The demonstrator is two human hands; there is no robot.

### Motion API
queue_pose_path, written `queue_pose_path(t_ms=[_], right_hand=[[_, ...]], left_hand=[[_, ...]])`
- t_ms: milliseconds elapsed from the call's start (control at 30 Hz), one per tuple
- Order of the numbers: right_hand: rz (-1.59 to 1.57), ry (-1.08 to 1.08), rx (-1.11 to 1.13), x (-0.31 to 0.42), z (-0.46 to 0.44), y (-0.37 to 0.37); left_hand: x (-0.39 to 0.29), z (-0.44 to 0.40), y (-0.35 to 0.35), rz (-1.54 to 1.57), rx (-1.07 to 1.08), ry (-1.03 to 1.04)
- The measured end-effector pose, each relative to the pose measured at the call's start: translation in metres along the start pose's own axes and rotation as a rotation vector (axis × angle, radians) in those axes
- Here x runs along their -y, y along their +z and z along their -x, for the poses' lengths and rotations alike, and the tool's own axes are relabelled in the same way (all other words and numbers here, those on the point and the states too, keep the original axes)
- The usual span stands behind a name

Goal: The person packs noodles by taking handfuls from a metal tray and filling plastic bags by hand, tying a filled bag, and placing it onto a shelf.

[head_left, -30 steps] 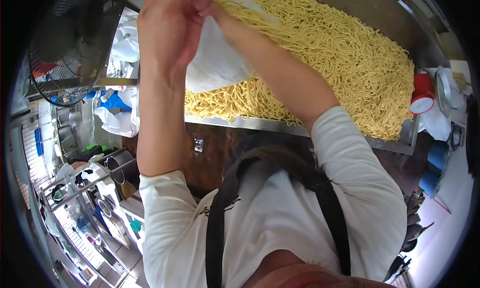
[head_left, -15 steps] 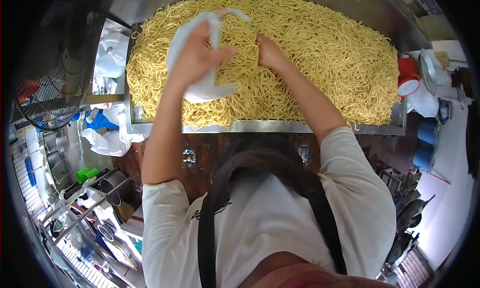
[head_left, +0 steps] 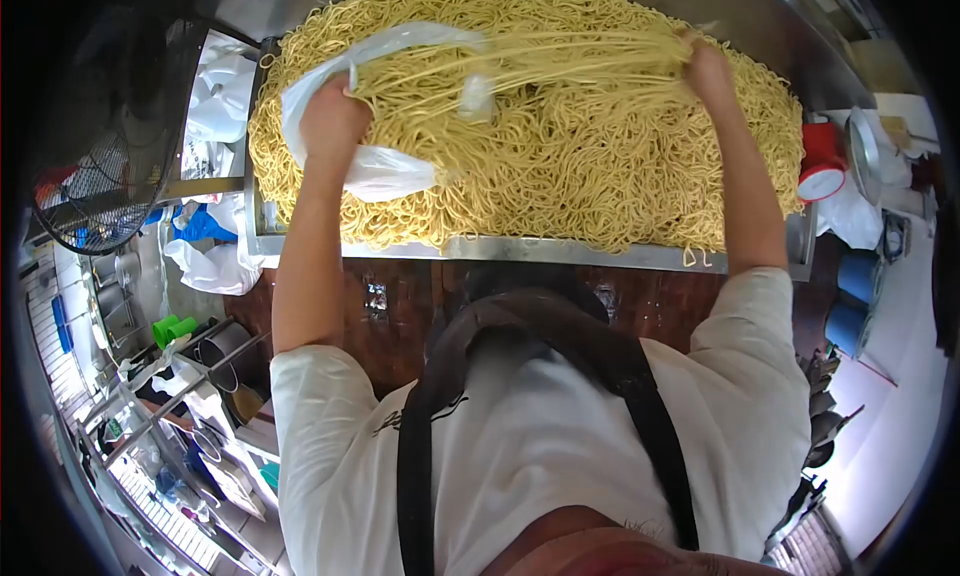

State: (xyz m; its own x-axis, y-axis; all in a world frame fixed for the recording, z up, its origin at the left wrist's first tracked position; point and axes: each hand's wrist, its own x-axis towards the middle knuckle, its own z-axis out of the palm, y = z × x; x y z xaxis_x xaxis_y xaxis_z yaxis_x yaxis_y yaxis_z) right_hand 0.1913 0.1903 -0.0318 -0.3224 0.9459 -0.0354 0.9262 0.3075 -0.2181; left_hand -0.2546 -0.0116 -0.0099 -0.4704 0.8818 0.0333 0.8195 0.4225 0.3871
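A deep heap of yellow noodles fills a metal tray. My left hand is closed in a fist at the left of the heap, gripping a white plastic bag whose sides spread out around it. At the far right of the heap, my right hand is closed around a bunch of noodles. These strands stretch taut and blurred across the heap toward the bag. Between the hands, a small whitish translucent patch shows among the strands; I cannot tell whether it belongs to the bag.
A red container and a round metal lid are right of the tray. On the left are a black wire-guard fan, white plastic bags and a rack with pots. A metal wall rises behind the tray.
My right hand has moved from the middle of the heap to the right, drawing out noodle strands. My left hand has moved left with the bag and closed from open fingers into a fist.
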Motion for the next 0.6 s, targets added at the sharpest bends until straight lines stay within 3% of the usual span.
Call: queue_pose_path(t_ms=[33, 100, 200, 300, 333, 367, 400, 467, 533, 600], right_hand=[[0.133, -0.028, -0.075, -0.059, -0.018, 0.007], [0.304, 0.023, 0.003, -0.093, -0.037, 0.021], [0.113, 0.323, 0.048, -0.097, -0.063, 0.043], [0.248, 0.183, 0.237, -0.001, -0.02, 0.031], [0.34, -0.016, -0.052, 0.042, 0.022, 0.047], [0.086, -0.089, 0.03, 0.086, 0.053, 0.054], [-0.238, -0.171, -0.155, 0.146, 0.1, 0.066], [-0.446, -0.386, 0.01, 0.224, 0.157, 0.115], [-0.425, -0.441, -0.123, 0.261, 0.15, 0.155], [-0.336, -0.361, -0.042, 0.256, 0.118, 0.142]], left_hand=[[0.005, -0.004, -0.001, -0.112, -0.001, 0.046], [0.024, -0.021, 0.016, -0.159, -0.01, 0.093], [0.018, -0.024, 0.021, -0.111, -0.029, 0.119], [0.023, -0.024, 0.022, 0.012, -0.088, 0.189], [0.024, -0.024, 0.021, 0.022, -0.099, 0.193], [0.027, -0.022, 0.021, 0.029, -0.105, 0.195], [0.027, -0.019, 0.023, 0.015, -0.123, 0.186], [0.021, -0.024, 0.031, -0.007, -0.165, 0.184], [0.019, -0.025, 0.031, -0.047, -0.149, 0.175], [0.017, -0.022, 0.025, -0.061, -0.126, 0.152]])
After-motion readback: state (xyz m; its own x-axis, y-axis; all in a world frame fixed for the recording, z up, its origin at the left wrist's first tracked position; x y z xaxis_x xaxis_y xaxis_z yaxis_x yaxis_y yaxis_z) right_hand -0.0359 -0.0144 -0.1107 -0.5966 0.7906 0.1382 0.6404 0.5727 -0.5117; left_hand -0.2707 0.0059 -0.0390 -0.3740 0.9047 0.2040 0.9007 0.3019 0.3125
